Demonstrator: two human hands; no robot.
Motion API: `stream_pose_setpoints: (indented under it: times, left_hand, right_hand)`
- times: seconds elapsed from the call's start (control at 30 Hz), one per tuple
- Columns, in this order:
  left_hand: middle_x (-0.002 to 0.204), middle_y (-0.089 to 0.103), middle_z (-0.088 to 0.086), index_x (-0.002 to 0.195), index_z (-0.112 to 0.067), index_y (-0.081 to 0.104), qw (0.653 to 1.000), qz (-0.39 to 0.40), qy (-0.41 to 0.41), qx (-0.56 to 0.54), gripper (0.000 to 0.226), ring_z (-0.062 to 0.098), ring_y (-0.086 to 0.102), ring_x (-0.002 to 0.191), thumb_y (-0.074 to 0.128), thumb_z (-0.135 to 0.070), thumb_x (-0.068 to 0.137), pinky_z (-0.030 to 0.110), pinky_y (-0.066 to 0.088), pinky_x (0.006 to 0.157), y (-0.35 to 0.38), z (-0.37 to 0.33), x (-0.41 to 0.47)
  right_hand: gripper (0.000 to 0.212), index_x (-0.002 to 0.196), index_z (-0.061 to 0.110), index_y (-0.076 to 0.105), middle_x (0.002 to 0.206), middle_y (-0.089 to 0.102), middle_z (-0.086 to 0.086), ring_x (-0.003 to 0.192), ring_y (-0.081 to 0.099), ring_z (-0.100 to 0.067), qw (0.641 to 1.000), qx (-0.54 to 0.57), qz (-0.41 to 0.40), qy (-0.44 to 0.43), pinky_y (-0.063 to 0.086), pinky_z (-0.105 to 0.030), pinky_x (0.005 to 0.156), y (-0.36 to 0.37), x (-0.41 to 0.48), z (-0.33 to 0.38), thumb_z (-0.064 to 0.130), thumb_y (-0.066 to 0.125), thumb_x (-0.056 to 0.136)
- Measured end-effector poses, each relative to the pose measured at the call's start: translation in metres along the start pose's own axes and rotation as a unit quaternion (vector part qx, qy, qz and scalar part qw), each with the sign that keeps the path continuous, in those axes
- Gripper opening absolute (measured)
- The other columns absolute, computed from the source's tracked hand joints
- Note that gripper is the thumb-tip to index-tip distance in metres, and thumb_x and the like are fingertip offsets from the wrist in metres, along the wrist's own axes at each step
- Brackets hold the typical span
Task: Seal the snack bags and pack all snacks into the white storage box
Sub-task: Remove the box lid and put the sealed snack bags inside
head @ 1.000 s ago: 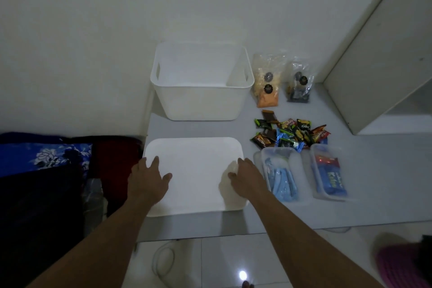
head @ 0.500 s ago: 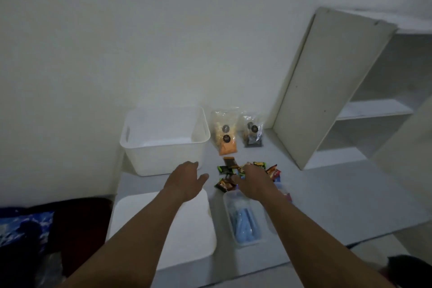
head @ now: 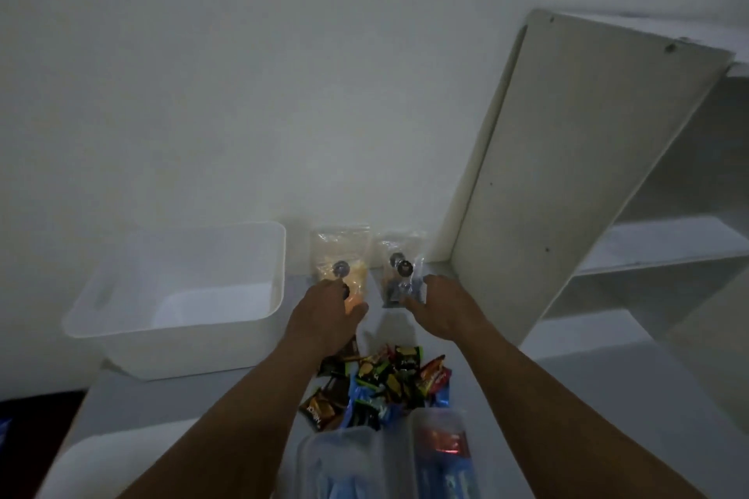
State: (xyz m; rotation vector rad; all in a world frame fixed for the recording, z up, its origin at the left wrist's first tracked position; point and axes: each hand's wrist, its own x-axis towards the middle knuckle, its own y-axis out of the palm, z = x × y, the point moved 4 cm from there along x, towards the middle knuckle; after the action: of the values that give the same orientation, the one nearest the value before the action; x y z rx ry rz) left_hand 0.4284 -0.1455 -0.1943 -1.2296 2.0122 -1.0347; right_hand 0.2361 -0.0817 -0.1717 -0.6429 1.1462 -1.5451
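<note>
The white storage box (head: 182, 348) stands empty at the left, against the wall. Two clear snack bags lean on the wall to its right: one with orange snacks (head: 342, 251) and one with dark snacks (head: 399, 255). My left hand (head: 324, 316) reaches the base of the orange bag, its thumb and fingers spread around the bag's lower part. At the foot of the dark bag is my right hand (head: 441, 308), fingers beside it and thumb under it. Both bags still stand in place. A pile of small wrapped snacks (head: 385, 381) lies between my forearms.
Two clear plastic containers (head: 340, 458) (head: 441, 450) with blue packets sit at the near edge. The white lid (head: 89, 462) lies flat at the bottom left. A white shelf unit (head: 567, 174) rises on the right, its side panel close to the dark bag.
Both hands left the white lid and moved forward past the wrapped snacks to the two bags at the wall. My head has tilted up.
</note>
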Motion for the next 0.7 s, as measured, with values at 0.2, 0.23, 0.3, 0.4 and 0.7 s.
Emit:
stream_pose_setpoints:
  times: [0.2, 0.23, 0.3, 0.4, 0.7]
  left_hand:
    - [0.115, 0.059, 0.011, 0.114, -0.011, 0.057, 0.995, -0.064, -0.081, 0.015, 0.048, 0.03, 0.053, 0.113, 0.057, -0.051, 0.086, 0.041, 0.049, 0.088, 0.033, 0.024, 0.071]
    - [0.118, 0.058, 0.012, 0.119, -0.01, 0.055, 0.992, -0.073, -0.098, 0.026, 0.051, 0.031, 0.051, 0.116, 0.058, -0.049, 0.087, 0.041, 0.047, 0.089, 0.038, 0.029, 0.079]
    - [0.124, 0.054, 0.015, 0.129, -0.005, 0.048, 0.985, -0.098, -0.133, 0.043, 0.059, 0.033, 0.047, 0.121, 0.06, -0.045, 0.088, 0.042, 0.045, 0.092, 0.046, 0.038, 0.096]
    - [0.128, 0.052, 0.02, 0.134, -0.002, 0.043, 0.976, -0.128, -0.175, 0.034, 0.061, 0.036, 0.046, 0.122, 0.062, -0.039, 0.09, 0.044, 0.044, 0.094, 0.057, 0.052, 0.115]
    - [0.119, 0.065, 0.015, 0.134, -0.015, 0.036, 0.929, -0.212, -0.255, -0.161, 0.059, 0.035, 0.06, 0.11, 0.07, -0.021, 0.086, 0.041, 0.049, 0.088, 0.085, 0.078, 0.141]
  right_hand:
    - [0.048, 0.108, 0.015, 0.058, 0.105, 0.063, -0.01, 0.101, 0.062, -0.03, 1.0, 0.023, 0.007, 0.015, 0.052, -0.035, 0.077, 0.027, 0.099, -0.056, 0.057, 0.054, 0.084]
    - [0.053, 0.121, 0.013, 0.054, 0.116, 0.061, -0.013, 0.111, 0.059, -0.032, 0.999, 0.032, 0.007, 0.014, 0.052, -0.038, 0.085, 0.029, 0.111, -0.06, 0.053, 0.056, 0.087]
    - [0.068, 0.144, 0.005, 0.036, 0.139, 0.05, -0.018, 0.129, 0.048, -0.036, 0.998, 0.051, 0.002, 0.025, 0.044, -0.041, 0.099, 0.032, 0.132, -0.067, 0.043, 0.059, 0.092]
    - [0.07, 0.146, 0.002, 0.029, 0.138, 0.051, -0.02, 0.128, 0.049, -0.037, 0.991, 0.108, -0.031, 0.066, 0.044, -0.04, 0.099, 0.043, 0.164, -0.08, 0.032, 0.062, 0.092]
    - [0.054, 0.129, 0.022, 0.033, 0.103, 0.067, -0.013, 0.094, 0.065, -0.033, 0.961, 0.212, -0.108, 0.144, 0.051, -0.037, 0.076, 0.079, 0.199, -0.097, 0.018, 0.067, 0.086]
